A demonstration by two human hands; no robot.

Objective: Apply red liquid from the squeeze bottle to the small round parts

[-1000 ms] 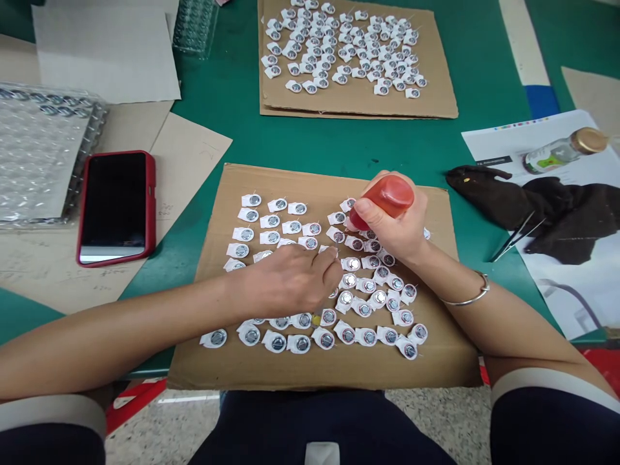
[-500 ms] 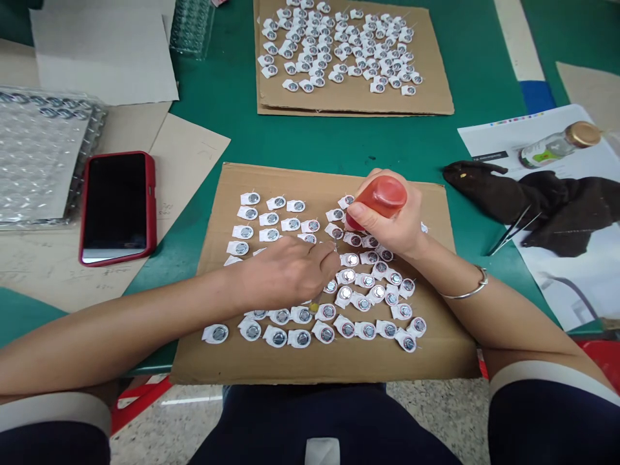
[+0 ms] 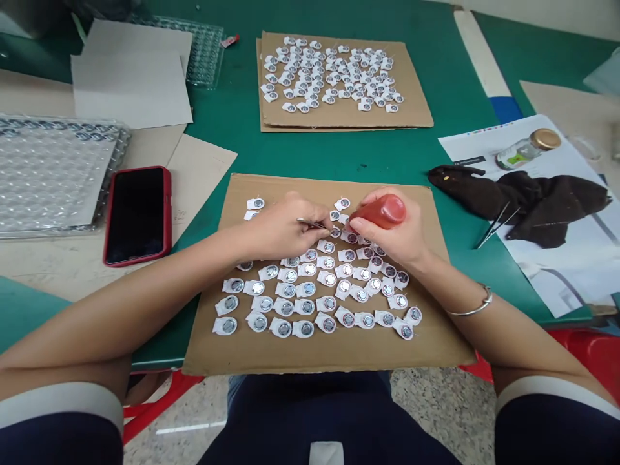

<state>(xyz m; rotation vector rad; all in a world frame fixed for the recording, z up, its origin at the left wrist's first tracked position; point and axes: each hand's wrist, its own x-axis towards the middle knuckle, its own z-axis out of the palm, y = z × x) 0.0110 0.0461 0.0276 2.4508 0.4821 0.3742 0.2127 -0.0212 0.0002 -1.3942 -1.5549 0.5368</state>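
Note:
A cardboard sheet [image 3: 232, 358] lies in front of me, bearing rows of small round metal parts with white paper tabs [image 3: 303, 329]. My left hand [image 3: 290, 226] is closed on a thin metal tool [image 3: 310, 223], probably tweezers, its fingertips low over the parts near the sheet's upper middle. Wrapped round a red squeeze bottle [image 3: 382, 212], my right hand [image 3: 404, 226] is just to the right, the bottle tilted down to the left. The bottle's tip is hidden by the fingers and too small to tell.
A red-cased phone [image 3: 138, 216] and bubble-patterned plastic trays [image 3: 53, 174] are at left. Further back, stacked cardboard [image 3: 416, 97] holds more tabbed parts. At right lie a dark cloth [image 3: 547, 200], tweezers [image 3: 496, 226] and a glass jar [image 3: 527, 148] on paper.
My left hand has moved up from the middle rows, uncovering more parts, and the thin tool now shows in it. My right hand keeps its hold on the red bottle. The camera view has shifted.

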